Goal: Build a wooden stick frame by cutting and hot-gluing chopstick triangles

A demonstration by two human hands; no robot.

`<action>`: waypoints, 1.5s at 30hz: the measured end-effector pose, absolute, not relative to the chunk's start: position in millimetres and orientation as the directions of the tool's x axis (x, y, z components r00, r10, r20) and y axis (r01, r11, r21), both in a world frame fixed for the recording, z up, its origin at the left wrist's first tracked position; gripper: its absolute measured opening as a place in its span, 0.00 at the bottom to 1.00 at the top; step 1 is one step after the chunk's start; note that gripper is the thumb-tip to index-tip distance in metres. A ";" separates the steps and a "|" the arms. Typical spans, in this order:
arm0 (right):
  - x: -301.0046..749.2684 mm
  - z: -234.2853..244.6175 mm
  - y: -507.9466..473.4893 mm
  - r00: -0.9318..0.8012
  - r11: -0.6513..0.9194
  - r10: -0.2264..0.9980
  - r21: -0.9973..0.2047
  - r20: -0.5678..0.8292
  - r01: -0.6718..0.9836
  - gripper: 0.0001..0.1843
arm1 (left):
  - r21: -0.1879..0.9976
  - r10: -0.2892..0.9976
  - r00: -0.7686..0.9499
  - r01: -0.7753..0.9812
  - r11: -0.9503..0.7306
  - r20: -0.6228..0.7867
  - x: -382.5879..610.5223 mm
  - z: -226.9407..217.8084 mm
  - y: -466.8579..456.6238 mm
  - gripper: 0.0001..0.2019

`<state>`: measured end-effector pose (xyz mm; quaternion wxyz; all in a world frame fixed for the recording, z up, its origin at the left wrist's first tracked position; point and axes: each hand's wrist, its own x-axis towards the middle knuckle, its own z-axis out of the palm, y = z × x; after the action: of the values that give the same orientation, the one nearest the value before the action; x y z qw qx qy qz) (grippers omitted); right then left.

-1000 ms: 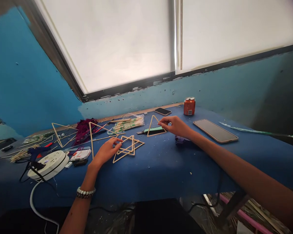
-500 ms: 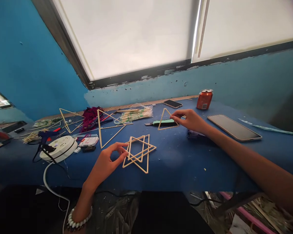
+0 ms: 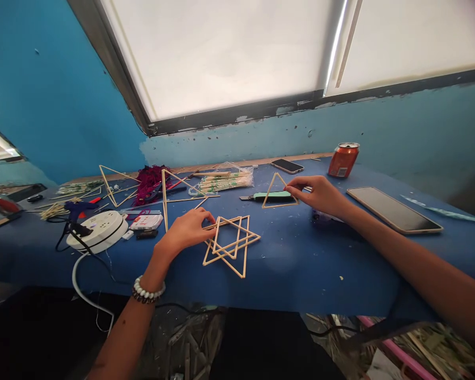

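Note:
My left hand (image 3: 190, 229) is closed at the left corner of a six-pointed star frame (image 3: 226, 254) made of overlapping thin wooden-stick triangles. The star rests on the blue table, and the thumb is partly hidden behind the fingers. Farther right, my right hand (image 3: 314, 192) pinches the right side of a small stick triangle (image 3: 280, 205), held tilted up with its point on top. Behind that triangle lies a green and black utility knife (image 3: 259, 196). A larger stick triangle (image 3: 164, 203) stands just beyond my left hand.
A round white power strip (image 3: 98, 232) with cords and a blue glue gun (image 3: 77, 210) are at left. Behind are magenta yarn (image 3: 152, 182), another stick triangle (image 3: 107, 186) and bagged sticks (image 3: 225, 179). Phones (image 3: 396, 208) and a red can (image 3: 343, 160) are at right.
My left hand has moved up and forward along the star's left side, its fingers closing in. My right hand still holds the small triangle. The view has shifted slightly.

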<state>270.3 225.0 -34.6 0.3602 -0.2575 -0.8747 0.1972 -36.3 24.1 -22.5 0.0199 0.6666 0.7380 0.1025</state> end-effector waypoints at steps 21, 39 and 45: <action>273.9 -25.3 226.0 -0.527 0.764 0.625 -0.589 0.575 0.264 0.24 | 0.539 0.615 -0.224 0.746 -0.391 0.756 -18.0 9.9 68.4 0.17; 274.9 -21.6 220.4 -0.514 0.782 0.591 -0.598 0.622 0.174 0.21 | 0.857 0.746 -0.432 0.157 -0.491 0.507 6.2 -14.5 120.9 0.33; 280.8 -21.1 227.4 -0.284 0.770 0.638 -0.606 0.716 0.201 0.20 | 0.880 0.818 -0.327 0.209 -0.426 0.473 10.3 -15.0 126.4 0.32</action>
<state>280.8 227.4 -21.1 0.5336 -0.2707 -0.7748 0.2044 10.3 126.4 -15.0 0.2320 0.5316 0.4830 0.6560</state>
